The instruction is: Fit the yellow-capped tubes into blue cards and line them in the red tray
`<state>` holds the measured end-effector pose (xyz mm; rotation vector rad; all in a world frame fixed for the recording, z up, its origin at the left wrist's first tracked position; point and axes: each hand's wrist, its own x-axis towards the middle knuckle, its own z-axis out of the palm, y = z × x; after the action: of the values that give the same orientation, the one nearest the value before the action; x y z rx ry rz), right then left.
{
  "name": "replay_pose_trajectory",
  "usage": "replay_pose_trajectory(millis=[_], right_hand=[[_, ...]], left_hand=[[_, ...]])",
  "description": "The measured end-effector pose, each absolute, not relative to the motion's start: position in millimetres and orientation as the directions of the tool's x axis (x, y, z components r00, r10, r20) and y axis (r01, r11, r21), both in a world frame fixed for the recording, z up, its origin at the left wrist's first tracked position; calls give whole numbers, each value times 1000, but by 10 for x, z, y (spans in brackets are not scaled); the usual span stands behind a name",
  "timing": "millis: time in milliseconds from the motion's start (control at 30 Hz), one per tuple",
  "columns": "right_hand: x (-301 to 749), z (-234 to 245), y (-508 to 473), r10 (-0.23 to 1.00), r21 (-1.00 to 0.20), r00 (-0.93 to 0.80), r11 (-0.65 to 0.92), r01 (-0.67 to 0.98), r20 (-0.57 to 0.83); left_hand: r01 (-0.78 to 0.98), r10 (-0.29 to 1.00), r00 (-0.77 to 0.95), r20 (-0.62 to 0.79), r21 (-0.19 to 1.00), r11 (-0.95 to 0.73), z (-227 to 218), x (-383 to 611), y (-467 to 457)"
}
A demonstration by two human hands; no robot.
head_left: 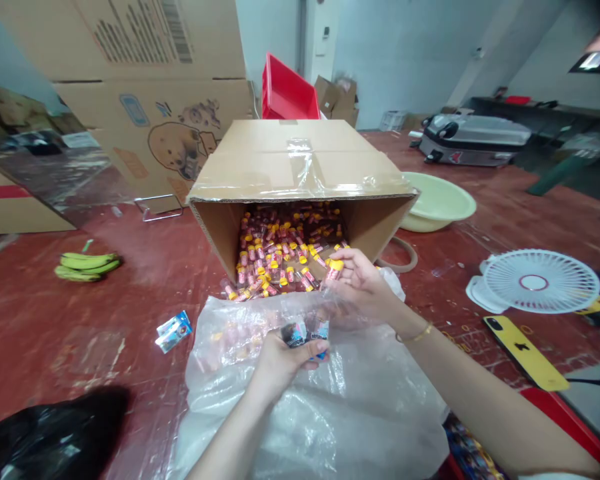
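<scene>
My left hand is closed on small printed packets, dark and light blue, above a translucent plastic bag. A small clear tube with a yellow cap is pinched in my right hand, just in front of the open mouth of a cardboard box. The box lies on its side. Inside it, many similar yellow-capped tubes with reddish labels are heaped, spilling toward the bag. More tubes show faintly through the plastic.
Left on the red floor lie green bananas, blue packets and a black bag. To the right are a pale green basin, a white fan, a yellow phone and a red crate with packets.
</scene>
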<state>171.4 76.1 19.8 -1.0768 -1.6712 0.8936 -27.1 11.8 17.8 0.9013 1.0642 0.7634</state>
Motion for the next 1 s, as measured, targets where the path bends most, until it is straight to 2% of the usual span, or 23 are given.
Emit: replay_pose_trajectory(millis=[67,133,333,400,500,567,633,767,833,900,1000], right_hand=[[1709,377,532,891,-877,-248,432,211,379],[1709,497,385,865,-833,-284,485,266,413],[1692,567,298,832,-793,-352,534,294,429],[1677,543,319,850,-845,-381,473,248,364],[1650,474,352,895,-969,-406,236,80,184],[1627,412,345,915,-996,-394,94,-8,89],[1602,347,291,922,-999,-385,38,-27,45],[1532,226,84,913,-980,-395,159,121,100],[1485,176,0,930,-955,-333,226,191,154],[1442,138,-41,949,-941,-243,254,223,199],[1419,101,-43,957,-934,-150,279,223,250]], left_hand=[[-86,872,306,-382,901,425,175,-248,125],[-91,881,289,-374,905,415,165,-226,131],[-109,892,274,-359,910,400,116,-213,141],[-100,894,275,-353,915,392,123,-220,133],[-130,881,309,-358,902,412,157,-211,106],[-207,861,344,-373,865,458,181,-180,88],[-315,846,363,-392,802,507,202,-130,80],[-458,813,364,-454,673,580,257,-8,108],[-471,799,368,-475,646,601,287,42,131],[-473,800,379,-466,645,600,304,70,147],[-454,833,395,-388,706,544,294,62,149]])
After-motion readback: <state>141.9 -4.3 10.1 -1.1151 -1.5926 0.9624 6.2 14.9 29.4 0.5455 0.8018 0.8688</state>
